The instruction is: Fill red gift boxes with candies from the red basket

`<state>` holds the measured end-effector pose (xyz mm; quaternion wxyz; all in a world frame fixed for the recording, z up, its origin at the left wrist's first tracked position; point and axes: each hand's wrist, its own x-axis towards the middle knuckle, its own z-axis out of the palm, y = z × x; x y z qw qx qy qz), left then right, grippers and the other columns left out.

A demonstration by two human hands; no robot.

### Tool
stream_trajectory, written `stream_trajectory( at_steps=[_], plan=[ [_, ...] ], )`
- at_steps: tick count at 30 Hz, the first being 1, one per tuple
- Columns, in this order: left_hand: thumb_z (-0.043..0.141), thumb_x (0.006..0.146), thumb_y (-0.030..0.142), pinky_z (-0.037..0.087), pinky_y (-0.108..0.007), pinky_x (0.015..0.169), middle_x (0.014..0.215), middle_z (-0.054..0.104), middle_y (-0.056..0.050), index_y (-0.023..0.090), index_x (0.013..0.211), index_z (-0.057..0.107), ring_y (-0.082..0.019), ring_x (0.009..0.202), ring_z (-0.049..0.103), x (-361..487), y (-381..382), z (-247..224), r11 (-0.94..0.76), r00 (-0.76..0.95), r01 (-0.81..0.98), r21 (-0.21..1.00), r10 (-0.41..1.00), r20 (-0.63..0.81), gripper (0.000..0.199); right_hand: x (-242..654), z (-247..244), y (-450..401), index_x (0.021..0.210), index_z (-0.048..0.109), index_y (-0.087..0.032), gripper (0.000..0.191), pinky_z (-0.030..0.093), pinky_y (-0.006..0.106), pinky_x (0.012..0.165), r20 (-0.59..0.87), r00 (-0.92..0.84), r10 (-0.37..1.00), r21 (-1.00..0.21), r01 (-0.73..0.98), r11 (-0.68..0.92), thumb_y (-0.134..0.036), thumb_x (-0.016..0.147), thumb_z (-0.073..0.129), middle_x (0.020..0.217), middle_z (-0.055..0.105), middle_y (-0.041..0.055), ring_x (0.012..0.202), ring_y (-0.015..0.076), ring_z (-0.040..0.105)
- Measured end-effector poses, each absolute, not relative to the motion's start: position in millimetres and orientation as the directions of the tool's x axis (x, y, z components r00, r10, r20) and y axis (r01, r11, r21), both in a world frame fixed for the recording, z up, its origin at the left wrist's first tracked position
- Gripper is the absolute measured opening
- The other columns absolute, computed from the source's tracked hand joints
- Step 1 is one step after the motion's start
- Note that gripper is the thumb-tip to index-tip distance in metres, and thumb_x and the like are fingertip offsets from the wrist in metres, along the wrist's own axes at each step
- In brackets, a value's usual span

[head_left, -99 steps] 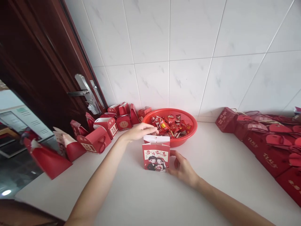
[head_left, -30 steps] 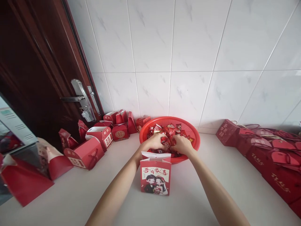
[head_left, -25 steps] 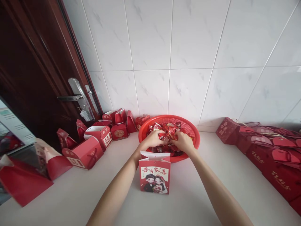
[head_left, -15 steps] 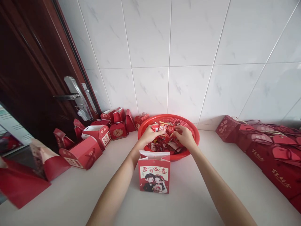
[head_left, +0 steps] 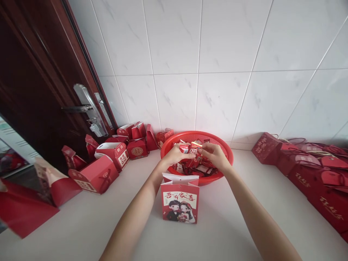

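Over a red plastic basket (head_left: 228,159) full of wrapped candies (head_left: 194,168), both of my hands are close together. My left hand (head_left: 175,155) is closed around red candy packets (head_left: 184,148), which show above its fingers. My right hand (head_left: 215,154) pinches at a red and yellow wrapped candy (head_left: 196,145) beside them; its fingertips are partly hidden. In front of the basket, between my forearms, a small red gift box (head_left: 179,199) stands upright with its top open. A cartoon bride and groom decorate its front.
Several red gift boxes (head_left: 95,172) and bags stand at the left near a dark wooden door (head_left: 40,72). Rows of red paper bags (head_left: 307,181) line the right side of the white tabletop (head_left: 217,224). A tiled wall (head_left: 176,98) rises behind the basket.
My right hand has moved slightly left, closer to my left hand, and a red and yellow candy now shows between them. The view has shifted slightly. The gift box stays in place.
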<state>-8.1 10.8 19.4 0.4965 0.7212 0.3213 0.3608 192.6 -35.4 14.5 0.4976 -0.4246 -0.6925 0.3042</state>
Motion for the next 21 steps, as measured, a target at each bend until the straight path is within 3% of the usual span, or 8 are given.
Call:
stream_trajectory(
  at_steps=[3,7,10,12,16,21],
  plan=[
    [0.094,0.058,0.042,0.053,-0.042,0.097,0.108,0.077,-0.009,0.016,0.112,0.075,-0.027,0.1,0.07,-9.6,12.1,18.5,-0.307,0.547,0.134,0.942,0.816,0.188,0.063,193.0,15.7,-36.1,0.073,0.058,-0.02,0.04,0.05,0.031,0.066,0.41,-0.101,0.906,-0.879,0.222,0.423,-0.058,0.083,0.068,0.072,0.064,0.0005,0.068,0.0166,0.059],
    [0.09,0.064,0.044,0.051,-0.039,0.098,0.116,0.074,-0.009,0.018,0.121,0.071,-0.026,0.105,0.068,-10.1,11.1,19.9,-0.327,0.57,0.144,0.934,0.799,0.192,0.066,193.5,16.0,-36.5,0.079,0.057,-0.021,0.046,0.054,0.033,0.07,0.344,-0.043,0.938,-0.937,0.04,0.346,-0.064,0.077,0.073,0.077,0.069,0.0027,0.07,0.0177,0.064],
    [0.081,0.073,0.052,0.051,-0.034,0.091,0.106,0.074,-0.006,0.018,0.105,0.074,-0.024,0.1,0.067,-8.5,9.9,22.1,-0.389,0.566,0.16,0.907,0.789,0.238,0.048,193.7,17.3,-37.4,0.078,0.057,-0.022,0.05,0.056,0.033,0.071,0.326,-0.042,0.944,-0.945,-0.017,0.326,-0.067,0.072,0.077,0.077,0.07,0.0024,0.069,0.0178,0.065],
    [0.073,0.08,0.055,0.049,-0.03,0.081,0.088,0.071,-0.003,0.017,0.085,0.072,-0.019,0.086,0.064,-7.4,9.0,23.8,-0.47,0.557,0.173,0.865,0.772,0.308,0.038,193.5,18.7,-38.6,0.075,0.058,-0.022,0.05,0.057,0.032,0.069,0.331,-0.043,0.942,-0.943,-0.039,0.33,-0.066,0.07,0.08,0.074,0.069,0.0009,0.067,0.0172,0.065],
    [0.065,0.086,0.056,0.039,-0.026,0.06,0.064,0.051,0.003,0.018,0.065,0.06,-0.012,0.061,0.046,-6.5,6.1,27.4,-0.559,0.518,0.17,0.812,0.751,0.409,0.043,192.8,20.7,-41.0,0.079,0.063,-0.022,0.042,0.056,0.031,0.068,0.324,-0.081,0.942,-0.945,-0.074,0.319,-0.056,0.07,0.086,0.075,0.07,-0.0002,0.066,0.0161,0.065],
    [0.065,0.086,0.052,0.036,-0.026,0.059,0.062,0.041,0.005,0.019,0.059,0.048,-0.011,0.06,0.04,-6.2,3.7,29.7,-0.599,0.497,0.128,0.79,0.728,0.472,0.046,192.1,21.2,-41.7,0.079,0.067,-0.02,0.038,0.055,0.03,0.067,0.296,-0.169,0.94,-0.955,-0.079,0.286,-0.049,0.068,0.088,0.075,0.07,0.0006,0.068,0.0158,0.064]
  ],
)
